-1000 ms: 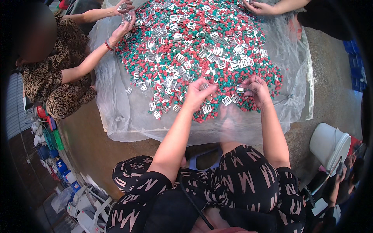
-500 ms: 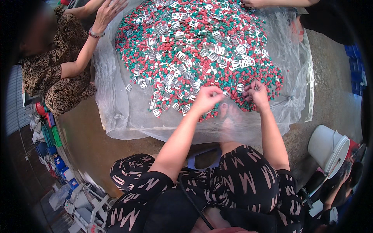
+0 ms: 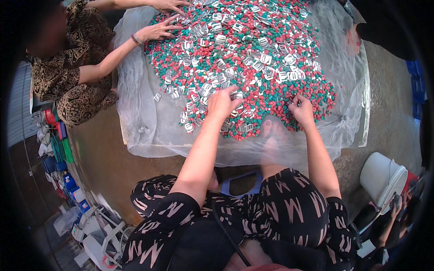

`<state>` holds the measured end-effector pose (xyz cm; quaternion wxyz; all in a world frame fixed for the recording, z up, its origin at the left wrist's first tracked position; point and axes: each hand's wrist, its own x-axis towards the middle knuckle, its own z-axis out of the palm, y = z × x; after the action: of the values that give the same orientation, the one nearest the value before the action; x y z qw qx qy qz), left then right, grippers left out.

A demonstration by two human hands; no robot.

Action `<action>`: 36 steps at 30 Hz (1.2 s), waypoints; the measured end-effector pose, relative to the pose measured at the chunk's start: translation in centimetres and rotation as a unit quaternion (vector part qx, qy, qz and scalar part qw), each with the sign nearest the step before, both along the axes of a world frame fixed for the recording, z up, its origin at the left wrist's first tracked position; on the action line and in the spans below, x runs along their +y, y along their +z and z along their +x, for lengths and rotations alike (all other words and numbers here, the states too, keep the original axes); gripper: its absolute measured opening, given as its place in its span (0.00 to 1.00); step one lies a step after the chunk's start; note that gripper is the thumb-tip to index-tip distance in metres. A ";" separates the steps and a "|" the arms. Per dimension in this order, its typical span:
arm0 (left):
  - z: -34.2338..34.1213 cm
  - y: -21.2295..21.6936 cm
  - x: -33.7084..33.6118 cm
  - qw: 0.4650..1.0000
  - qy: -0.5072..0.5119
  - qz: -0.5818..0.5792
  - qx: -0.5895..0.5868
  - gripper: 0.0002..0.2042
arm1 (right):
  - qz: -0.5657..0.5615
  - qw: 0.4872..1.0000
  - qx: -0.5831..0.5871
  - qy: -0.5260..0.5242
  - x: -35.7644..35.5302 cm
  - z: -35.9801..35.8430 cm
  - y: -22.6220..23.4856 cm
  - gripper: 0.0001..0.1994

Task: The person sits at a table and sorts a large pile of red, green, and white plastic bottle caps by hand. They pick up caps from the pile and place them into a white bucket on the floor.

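A wide pile of small red, green and white pebble-like pieces (image 3: 266, 106) is spread before me, with many flat silver metal buckles (image 3: 266, 58) strewn through it. At the pile's near middle, my left hand (image 3: 220, 105) has thumb and forefinger closed on a metal buckle (image 3: 237, 95). My right hand (image 3: 302, 111) is over the near right part of the pile, its fingers curled and pinched together; whatever they hold is too small or hidden to name.
The pile lies on a sheer whitish mesh sheet (image 3: 149, 135) with knotted corners. Across to the left, a co-worker's hands (image 3: 158, 31) reach into the pile. My bare foot (image 3: 272, 128) rests at the near edge. A white bucket (image 3: 382, 178) stands at right, a purple stool (image 3: 244, 184) below me.
My left hand has moved left and away from me onto a buckle. My right hand has closed its fingers. The left co-worker's hands have come down onto the pile. The view has shifted slightly.
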<state>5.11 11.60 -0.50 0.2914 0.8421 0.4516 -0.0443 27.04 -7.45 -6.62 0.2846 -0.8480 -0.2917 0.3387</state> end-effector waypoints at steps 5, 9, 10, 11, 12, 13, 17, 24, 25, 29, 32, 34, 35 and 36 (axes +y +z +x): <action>-1.7 -2.1 1.2 0.994 0.069 0.046 -0.076 0.11 | 0.150 0.899 0.397 -0.106 2.6 -3.0 4.3 0.05; -4.8 -4.6 3.3 0.904 0.219 -0.178 -0.320 0.10 | 0.072 0.964 0.217 0.133 4.3 -6.5 2.4 0.11; -5.0 -3.5 2.9 0.910 0.199 -0.216 -0.293 0.12 | 0.029 0.976 0.131 0.174 4.8 -7.5 3.2 0.11; -4.6 -2.1 2.4 0.946 0.130 -0.194 -0.224 0.13 | -0.016 0.976 0.043 0.213 5.3 -8.5 4.9 0.12; -4.0 -0.8 1.7 0.972 0.059 -0.170 -0.153 0.15 | -0.060 0.966 -0.046 0.249 5.7 -9.2 5.7 0.12; -3.3 -0.3 0.8 0.986 -0.017 -0.146 -0.083 0.16 | -0.050 0.966 -0.072 0.245 5.6 -9.5 5.5 0.12; -3.0 -1.5 -0.4 0.996 -0.035 -0.021 -0.085 0.12 | -0.024 0.960 -0.111 0.254 6.3 -10.5 4.6 0.11; -6.9 -1.3 2.7 0.760 0.238 -0.392 -0.461 0.06 | -0.008 0.973 -0.070 0.222 4.8 -10.1 3.5 0.09; -7.4 -1.7 3.0 0.711 0.249 -0.363 -0.548 0.05 | 0.017 0.973 -0.076 0.218 4.8 -10.2 3.4 0.09; -10.1 -4.7 4.9 0.813 0.401 -0.194 -0.375 0.06 | 0.119 0.967 0.212 0.071 4.3 -8.2 1.8 0.08; -9.5 -7.4 5.4 0.929 0.306 0.024 -0.209 0.16 | 0.180 0.835 0.504 -0.127 4.2 -6.0 3.3 0.13; -6.8 -8.5 4.6 0.953 0.216 0.075 -0.197 0.20 | 0.197 0.800 0.550 -0.135 3.9 -4.1 3.5 0.22; -4.7 -7.6 4.0 0.964 0.184 0.038 -0.186 0.21 | 0.207 0.788 0.558 -0.158 3.5 -3.6 3.5 0.24; -2.8 -6.2 3.2 0.970 0.139 0.015 -0.196 0.21 | 0.214 0.771 0.567 -0.198 3.7 -3.6 4.5 0.24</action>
<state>2.30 14.78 -6.67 0.3648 0.7674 0.4991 0.1698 23.47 -3.79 -2.15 0.6327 -0.4588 0.0315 0.6231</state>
